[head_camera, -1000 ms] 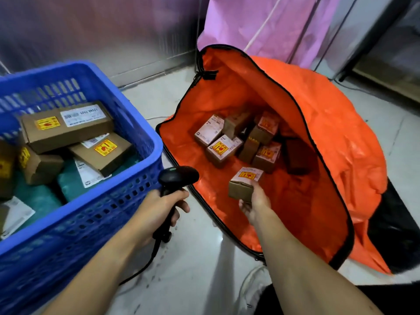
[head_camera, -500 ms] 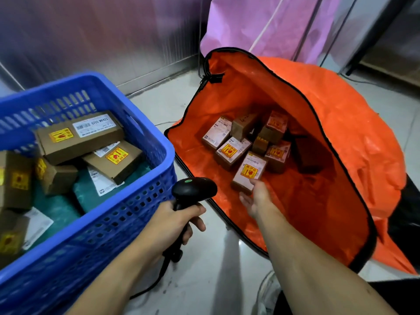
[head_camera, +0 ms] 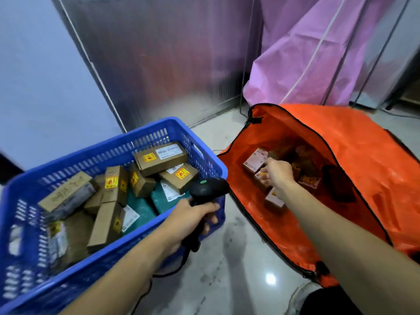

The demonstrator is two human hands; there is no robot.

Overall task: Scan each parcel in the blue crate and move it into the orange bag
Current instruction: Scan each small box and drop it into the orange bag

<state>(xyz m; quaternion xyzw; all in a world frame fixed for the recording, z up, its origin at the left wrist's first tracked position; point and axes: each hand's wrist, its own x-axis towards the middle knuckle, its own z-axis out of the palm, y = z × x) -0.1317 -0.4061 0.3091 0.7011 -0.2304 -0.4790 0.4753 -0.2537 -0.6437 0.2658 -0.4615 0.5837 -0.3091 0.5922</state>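
Small brown cardboard parcels (head_camera: 253,161) lie heaped in the bottom of the open orange fabric bag (head_camera: 363,167). Our right hand (head_camera: 278,173) reaches down among them; whether its fingers (head_camera: 264,176) pinch a box or only touch it, we cannot tell. More parcels (head_camera: 161,158) fill the blue plastic lattice crate (head_camera: 68,278). Our left hand (head_camera: 188,214) is clenched round the black handheld scanner (head_camera: 209,186) at the crate's near right corner. Best, we judge, to release low on the heap, then pick a crate parcel label-up.
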